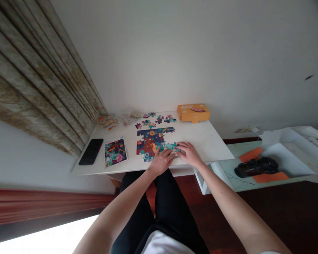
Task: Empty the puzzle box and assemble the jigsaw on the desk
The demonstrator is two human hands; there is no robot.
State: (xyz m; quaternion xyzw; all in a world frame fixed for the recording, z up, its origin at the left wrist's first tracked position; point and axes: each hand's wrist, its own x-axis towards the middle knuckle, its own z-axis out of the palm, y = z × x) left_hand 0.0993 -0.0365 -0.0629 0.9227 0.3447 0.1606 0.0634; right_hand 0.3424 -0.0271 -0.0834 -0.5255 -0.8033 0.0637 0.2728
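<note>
A partly assembled jigsaw puzzle (pixel 149 141) lies on the white table, mostly dark blue, brown and teal, with a stepped outline on its right side. My left hand (pixel 162 161) rests over its lower edge, fingers stretched out and pointing right. At the puzzle's lower right, my right hand (pixel 188 153) touches the teal pieces (pixel 171 145) with fingertips and thumb apart. Both hands cover part of that corner, so the pieces beneath them are hidden. Loose puzzle pieces (pixel 159 119) are scattered behind the assembled part.
A picture card (pixel 116 151) and a black phone (pixel 91 151) lie at the left of the table (pixel 204 141). Clear plastic bags (pixel 122 119) sit at the back left, an orange puzzle box (pixel 193 113) at the back right. A lower marble-topped surface (pixel 229 169) holds a black object (pixel 256 167) and white box (pixel 291 158).
</note>
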